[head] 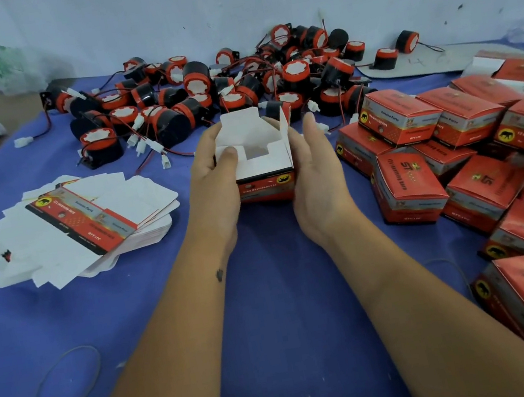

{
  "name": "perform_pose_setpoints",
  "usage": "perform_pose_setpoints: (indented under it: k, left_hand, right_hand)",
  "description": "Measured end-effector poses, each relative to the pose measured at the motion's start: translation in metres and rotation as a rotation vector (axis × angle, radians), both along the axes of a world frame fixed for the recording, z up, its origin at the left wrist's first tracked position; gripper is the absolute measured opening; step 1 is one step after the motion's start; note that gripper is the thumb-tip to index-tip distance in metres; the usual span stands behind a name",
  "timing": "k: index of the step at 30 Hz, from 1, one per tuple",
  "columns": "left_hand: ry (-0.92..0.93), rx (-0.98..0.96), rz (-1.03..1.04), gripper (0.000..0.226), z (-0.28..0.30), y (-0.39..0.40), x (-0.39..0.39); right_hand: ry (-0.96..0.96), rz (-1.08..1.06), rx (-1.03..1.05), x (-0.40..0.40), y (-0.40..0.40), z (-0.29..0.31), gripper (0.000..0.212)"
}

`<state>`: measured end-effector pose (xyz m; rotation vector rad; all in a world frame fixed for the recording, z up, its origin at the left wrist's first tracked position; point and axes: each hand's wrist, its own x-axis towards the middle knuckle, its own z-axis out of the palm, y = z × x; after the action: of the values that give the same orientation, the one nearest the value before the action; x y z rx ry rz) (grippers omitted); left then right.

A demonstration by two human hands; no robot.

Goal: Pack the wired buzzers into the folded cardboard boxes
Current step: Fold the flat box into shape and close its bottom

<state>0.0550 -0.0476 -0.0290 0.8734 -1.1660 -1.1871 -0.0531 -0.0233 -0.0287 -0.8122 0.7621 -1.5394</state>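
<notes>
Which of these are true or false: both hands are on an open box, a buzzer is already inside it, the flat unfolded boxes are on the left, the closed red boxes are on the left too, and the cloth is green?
1. Both hands hold an open box. True: the left hand and right hand flank the open box, its flaps up.
2. A buzzer sits inside it. False: only white cardboard shows inside.
3. The flat box blanks lie on the left. True.
4. The closed red boxes are piled on the left. False: they are on the right.
5. The cloth is green. False: it is blue.
6. The loose buzzers lie beyond the box, near the wall. True.
</notes>
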Motion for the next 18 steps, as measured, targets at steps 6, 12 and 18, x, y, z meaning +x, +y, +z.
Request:
perform_pose_setpoints:
  k: [6,12,18]
  left_hand:
    - [0.03,-0.026,-0.018,0.04,0.0011,0.0023,-0.0021]
    - [0.056,-0.022,-0.046,0.038,0.0001,0.0043,-0.0023]
    - [0.06,-0.016,-0.083,0.025,0.0014,0.0058,-0.0003]
  right_hand:
    - [0.082,-0.026,0.014,-0.0004,-0.0025,-0.0012,0.027]
    - [0.126,-0.125,-0.036,0.0022,-0.0015,-0.0019,0.037]
    - [0.057,-0.076,-0.106,-0.0036,0.0031,-0.0009,0.023]
